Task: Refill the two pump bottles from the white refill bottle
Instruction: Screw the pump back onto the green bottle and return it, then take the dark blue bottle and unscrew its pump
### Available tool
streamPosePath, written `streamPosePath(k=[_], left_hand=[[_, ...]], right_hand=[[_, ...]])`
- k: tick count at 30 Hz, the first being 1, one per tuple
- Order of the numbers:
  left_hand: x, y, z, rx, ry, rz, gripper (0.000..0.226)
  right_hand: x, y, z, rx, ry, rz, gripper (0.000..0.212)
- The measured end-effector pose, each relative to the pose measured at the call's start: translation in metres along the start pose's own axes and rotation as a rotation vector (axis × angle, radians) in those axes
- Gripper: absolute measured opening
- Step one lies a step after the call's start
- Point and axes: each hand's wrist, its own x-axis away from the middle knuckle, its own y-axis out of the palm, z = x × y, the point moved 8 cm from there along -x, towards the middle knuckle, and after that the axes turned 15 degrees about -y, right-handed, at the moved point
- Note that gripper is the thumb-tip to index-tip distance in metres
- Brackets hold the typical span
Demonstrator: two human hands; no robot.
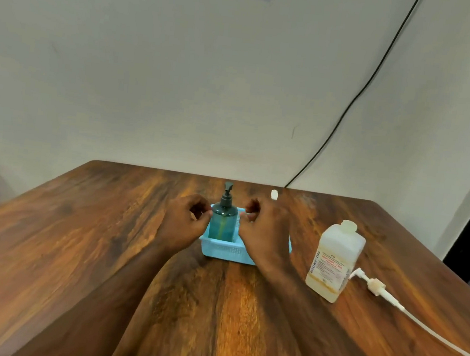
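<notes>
Teal pump bottle (223, 220) is seen upright in blue basket (222, 247), flanked by left hand (184, 223) and right hand (263, 230), fingers loosely curled, nothing gripped.

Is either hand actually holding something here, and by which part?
Hard to tell. Both hands, left and right, flank the teal pump bottle in the blue basket, fingertips at its shoulders; a firm grip isn't visible.

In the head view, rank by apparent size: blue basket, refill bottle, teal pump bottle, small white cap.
1. Blue basket, partly hidden by the hands
2. Refill bottle, nearer the camera, so close to the basket
3. Teal pump bottle
4. Small white cap
</notes>
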Motion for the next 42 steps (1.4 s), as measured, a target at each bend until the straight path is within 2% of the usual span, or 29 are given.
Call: streamPosePath(k=[2,5,8,11,16,21,25,28,31,37,42], left_hand=[[0.002,0.010,0.011,0.011,0.019,-0.028,0.008],[0.004,0.029,0.023,0.016,0.032,-0.074,0.013],[0.006,0.046,0.028,-0.014,0.027,-0.088,0.010],[0.009,0.054,0.037,-0.039,0.057,-0.085,0.010],[0.013,0.056,0.042,-0.030,0.082,-0.091,0.010],[0.018,0.055,0.039,0.021,0.076,-0.096,0.011],[0.022,0.055,0.042,0.049,0.062,-0.095,0.014],[0.027,0.052,0.048,0.081,0.082,-0.082,0.027],[0.037,0.049,0.051,0.161,0.079,-0.086,0.045],[0.075,0.059,0.043,0.278,0.023,-0.150,0.069],[0.092,0.066,0.047,0.331,0.106,-0.196,0.067]], right_hand=[[0.009,-0.015,0.018,-0.006,0.052,0.063,0.020],[0.019,-0.027,0.049,0.017,0.158,0.087,0.041],[0.020,-0.019,0.067,0.064,0.211,-0.041,0.067],[0.018,0.000,0.080,0.012,0.232,-0.185,0.080],[0.016,0.020,0.087,-0.022,0.157,-0.268,0.075],[0.011,0.007,0.084,-0.106,0.119,-0.113,0.061],[0.004,-0.017,0.068,-0.200,0.046,0.024,0.070],[0.001,-0.037,0.051,-0.246,-0.022,0.090,0.074],[0.008,-0.055,0.037,-0.303,-0.029,0.129,0.065],[0.041,-0.057,0.037,-0.391,0.071,0.087,0.068],[0.068,-0.043,0.040,-0.424,0.040,0.018,0.072]])
